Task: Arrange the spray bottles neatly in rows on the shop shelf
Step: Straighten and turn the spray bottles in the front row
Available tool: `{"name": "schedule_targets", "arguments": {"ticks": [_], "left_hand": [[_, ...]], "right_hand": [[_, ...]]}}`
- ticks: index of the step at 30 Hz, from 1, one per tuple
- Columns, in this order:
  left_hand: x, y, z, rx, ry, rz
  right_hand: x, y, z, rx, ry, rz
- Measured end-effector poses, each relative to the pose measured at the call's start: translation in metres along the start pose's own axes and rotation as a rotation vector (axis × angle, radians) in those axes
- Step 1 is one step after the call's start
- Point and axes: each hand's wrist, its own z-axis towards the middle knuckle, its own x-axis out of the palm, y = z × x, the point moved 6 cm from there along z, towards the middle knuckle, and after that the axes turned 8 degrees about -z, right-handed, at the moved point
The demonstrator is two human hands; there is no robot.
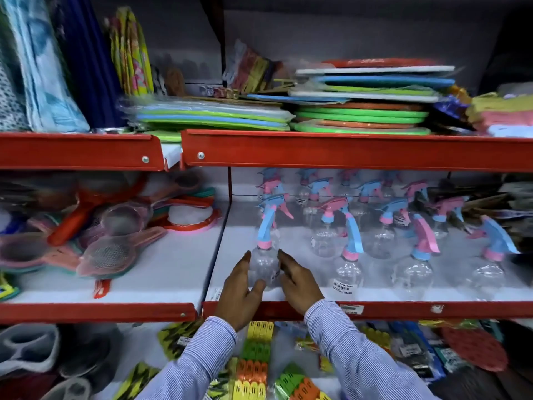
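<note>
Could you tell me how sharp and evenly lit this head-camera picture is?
Head view: wide-angle bending curves the red shelf edge; motion blur smears the stacked mats and strainers; both hands, left and right, stay fairly sharp around the clear spray bottle; the corners darken.

Stacked colourful mats [360, 111] fill the upper shelf's right half, mesh strainers [109, 255] crowd the middle shelf's left end.

Single head-worn wide-angle camera is looking forward and slightly down, sitting close to the middle shelf [375, 308]; hands [239, 290] are entering from 6 o'clock, upper shelf [346, 151] at 12.
</note>
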Motion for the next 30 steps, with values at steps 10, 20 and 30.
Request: {"name": "schedule_targets", "arguments": {"ticks": [10,20,30], "left_hand": [[-0.002,-0.004,-0.017,-0.040,-0.016,0.021],[0.001,-0.012,-0.028,-0.108,-0.170,0.052],[0.005,-0.024,-0.024,-0.101,-0.103,0.035]], "right_hand": [[-0.005,-0.010,-0.022,0.028,-0.045,0.024],[-0.006,-0.005,-0.011,0.035,0.058,0.059],[-0.013,-0.006,-0.028,0.022,-0.023,0.115]]}}
